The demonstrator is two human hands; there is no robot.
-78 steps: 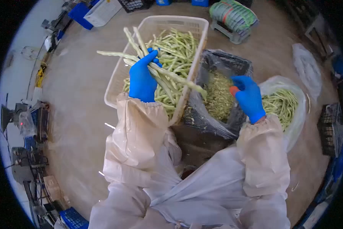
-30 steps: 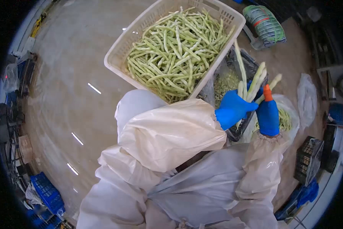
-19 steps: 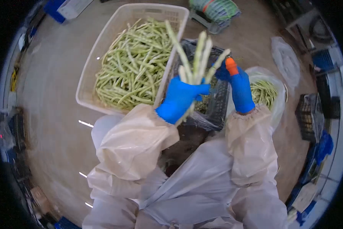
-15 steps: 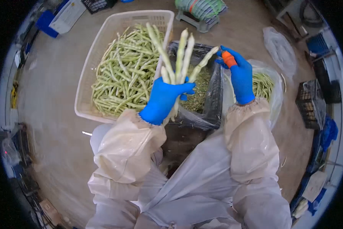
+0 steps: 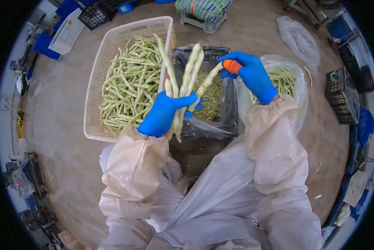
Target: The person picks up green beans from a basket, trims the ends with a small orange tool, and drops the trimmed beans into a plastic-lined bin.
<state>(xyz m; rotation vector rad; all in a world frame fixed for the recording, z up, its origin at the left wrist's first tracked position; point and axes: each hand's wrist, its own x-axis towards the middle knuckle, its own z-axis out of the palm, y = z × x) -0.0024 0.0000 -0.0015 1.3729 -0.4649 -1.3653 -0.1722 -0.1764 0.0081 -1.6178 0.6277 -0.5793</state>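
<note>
My left hand (image 5: 158,114), in a blue glove, is closed round several long pale green bean pods (image 5: 190,75) that fan upward out of the fist. My right hand (image 5: 255,78), gloved in blue too, wears an orange sleeve (image 5: 232,67) on its thumb. Thumb and fingers pinch the upper tip of one bean pod (image 5: 209,79), whose lower end rests in my left hand. Below both hands sits a dark crate (image 5: 229,98) lined with plastic film, with small green trimmings (image 5: 212,93) in it.
A large white basket (image 5: 92,93) full of bean pods stands at left. On the right, a clear plastic bag (image 5: 302,93) holds more pods. A bundle on a grey stool (image 5: 209,26), an empty-looking bag (image 5: 297,39) and a black crate (image 5: 341,96) are farther out.
My right fingers have closed on the tip of the rightmost bean pod; before, they were spread near it. My left hand has shifted slightly left with its pods, and the view has shifted a little.
</note>
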